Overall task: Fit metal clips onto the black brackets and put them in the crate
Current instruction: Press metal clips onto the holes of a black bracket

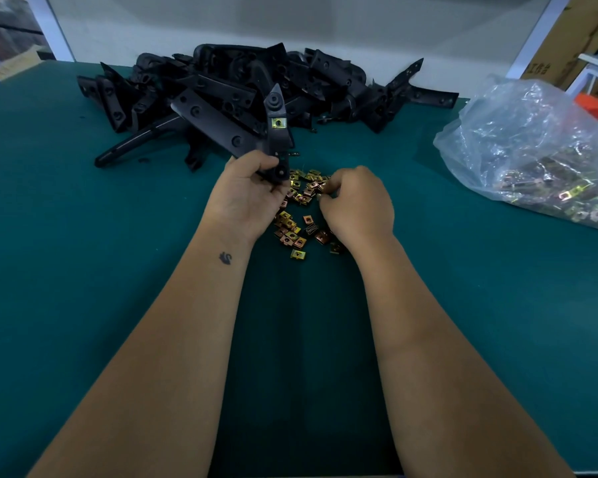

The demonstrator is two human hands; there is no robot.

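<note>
Gripping a bracket (pixel 277 132) upright, left fingers (pixel 256 167) (curled) wrap its base.

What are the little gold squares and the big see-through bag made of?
The small gold square clips look like thin plated metal: they glint yellow and coppery, with sharp folded edges. The crinkled clear bag looks like thin soft plastic: it is see-through, wrinkled and shiny, with more clips showing inside.

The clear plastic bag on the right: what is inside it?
The plastic bag holds many metal clips, gold-toned like the loose clips between the hands. They lie heaped at its bottom. The crumpled film blurs them, so their number cannot be told.
</note>
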